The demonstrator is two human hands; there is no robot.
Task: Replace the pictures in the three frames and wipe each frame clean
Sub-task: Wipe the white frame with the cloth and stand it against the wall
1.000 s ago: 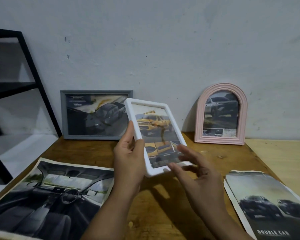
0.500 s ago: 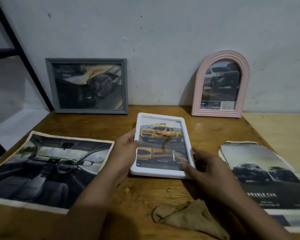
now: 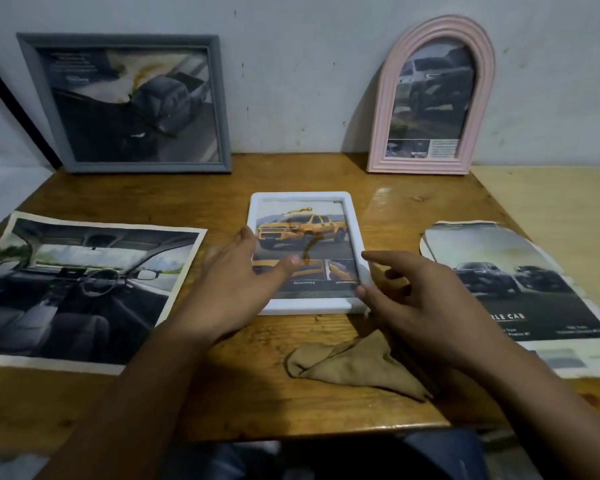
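A white frame (image 3: 305,197) with a stained yellow-truck picture lies flat on the wooden table (image 3: 257,403), at its middle. My left hand (image 3: 236,289) hovers over the frame's left lower part, fingers relaxed and spread, thumb above the glass. My right hand (image 3: 406,299) is at the frame's right lower corner, fingers loosely spread, holding nothing. A grey frame (image 3: 132,39) and a pink arched frame (image 3: 385,98) lean on the wall behind. A brown cloth (image 3: 354,368) lies crumpled in front of the white frame.
A large car-interior print (image 3: 77,289) lies on the table's left side. A dark-cars print (image 3: 520,282) with a rounded top lies at the right, partly under my right wrist. A black shelf leg (image 3: 11,95) stands at far left.
The white frame went from held upright in my left hand down to lying flat on the table. Both hands have let go of it and now hover open.
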